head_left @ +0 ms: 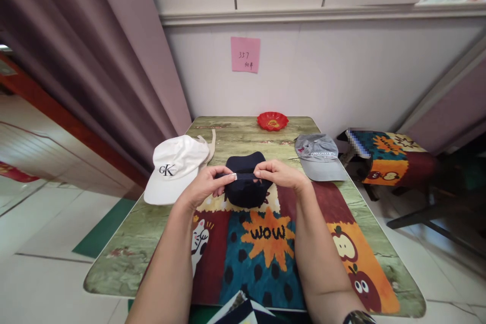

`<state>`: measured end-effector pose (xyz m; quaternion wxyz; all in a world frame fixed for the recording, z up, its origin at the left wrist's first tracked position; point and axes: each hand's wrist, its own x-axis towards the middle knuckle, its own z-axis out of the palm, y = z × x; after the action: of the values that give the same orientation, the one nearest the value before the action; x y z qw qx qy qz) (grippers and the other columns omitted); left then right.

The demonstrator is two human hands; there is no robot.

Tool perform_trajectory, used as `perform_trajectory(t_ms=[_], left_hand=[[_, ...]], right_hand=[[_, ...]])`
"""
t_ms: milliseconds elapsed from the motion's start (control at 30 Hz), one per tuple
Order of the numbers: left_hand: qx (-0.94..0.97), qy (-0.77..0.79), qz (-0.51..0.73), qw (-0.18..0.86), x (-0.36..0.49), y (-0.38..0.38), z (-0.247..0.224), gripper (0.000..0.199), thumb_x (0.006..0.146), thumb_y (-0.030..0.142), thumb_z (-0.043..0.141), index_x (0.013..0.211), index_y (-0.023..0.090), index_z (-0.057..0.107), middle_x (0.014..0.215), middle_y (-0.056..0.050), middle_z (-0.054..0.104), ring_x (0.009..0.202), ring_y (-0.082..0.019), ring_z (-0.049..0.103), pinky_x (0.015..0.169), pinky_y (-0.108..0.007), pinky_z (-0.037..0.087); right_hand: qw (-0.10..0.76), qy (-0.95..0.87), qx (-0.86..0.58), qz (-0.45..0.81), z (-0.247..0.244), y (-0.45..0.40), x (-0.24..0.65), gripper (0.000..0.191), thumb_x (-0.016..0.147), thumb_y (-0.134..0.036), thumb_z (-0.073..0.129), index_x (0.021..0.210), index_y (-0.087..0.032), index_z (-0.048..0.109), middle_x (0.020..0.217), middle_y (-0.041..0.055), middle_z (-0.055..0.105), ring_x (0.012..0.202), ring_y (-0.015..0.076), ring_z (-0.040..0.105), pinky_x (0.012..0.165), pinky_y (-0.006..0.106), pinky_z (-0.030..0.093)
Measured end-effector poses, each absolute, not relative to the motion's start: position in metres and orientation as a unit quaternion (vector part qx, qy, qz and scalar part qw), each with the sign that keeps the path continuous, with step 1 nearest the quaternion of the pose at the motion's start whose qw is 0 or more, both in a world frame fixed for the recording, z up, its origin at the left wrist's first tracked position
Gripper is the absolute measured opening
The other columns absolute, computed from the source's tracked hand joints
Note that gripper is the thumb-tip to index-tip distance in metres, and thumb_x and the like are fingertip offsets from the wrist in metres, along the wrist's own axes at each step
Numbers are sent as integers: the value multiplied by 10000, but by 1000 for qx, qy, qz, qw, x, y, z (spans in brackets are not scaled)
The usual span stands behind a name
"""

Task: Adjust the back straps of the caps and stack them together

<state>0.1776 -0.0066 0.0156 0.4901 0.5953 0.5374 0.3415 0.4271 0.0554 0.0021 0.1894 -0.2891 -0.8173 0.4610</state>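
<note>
A dark navy cap (247, 193) is between my two hands, above the middle of the table, with its back strap turned toward me. My left hand (211, 182) pinches the left part of the strap, where a small white tag shows by the thumb. On the other side, my right hand (280, 173) pinches the strap's right part between thumb and fingers. A white cap (178, 162) with black letters and a loose beige strap lies left of my left hand. To the right rests a grey cap (319, 156) with its brim facing me.
A red scalloped dish (272, 121) stands at the back of the green wood-patterned table (125, 248). Under my arms lies a colourful mat (258, 283). A pink note (245, 54) is stuck on the wall. Right of the table is a cloth-covered stool (402, 157); a curtain (140, 45) hangs left.
</note>
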Motion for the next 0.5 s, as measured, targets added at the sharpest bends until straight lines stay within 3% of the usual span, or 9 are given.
perform_trajectory(t_ms=[100, 300, 500], left_hand=[[585, 533, 356, 497, 178, -7, 15, 272, 753, 420, 745, 832, 161, 724, 503, 18, 535, 426, -94, 455, 406, -193, 328], [592, 507, 354, 517, 185, -8, 14, 387, 661, 302, 818, 1016, 212, 692, 827, -9, 662, 504, -88, 531, 425, -195, 366], [599, 506, 398, 476, 198, -8, 12, 329, 711, 315, 782, 990, 219, 638, 707, 19, 625, 518, -114, 563, 452, -201, 414]], right_hand=[[177, -817, -293, 464, 3, 55, 429, 347, 928, -422, 507, 801, -155, 689, 727, 5, 623, 639, 119, 472, 615, 242, 376], [201, -797, -309, 478, 1, 52, 421, 260, 868, -401, 602, 925, -167, 699, 738, 5, 662, 641, 124, 532, 578, 227, 379], [242, -822, -291, 425, 3, 47, 401, 181, 879, -302, 573, 865, -170, 696, 704, -10, 657, 607, 107, 517, 571, 216, 354]])
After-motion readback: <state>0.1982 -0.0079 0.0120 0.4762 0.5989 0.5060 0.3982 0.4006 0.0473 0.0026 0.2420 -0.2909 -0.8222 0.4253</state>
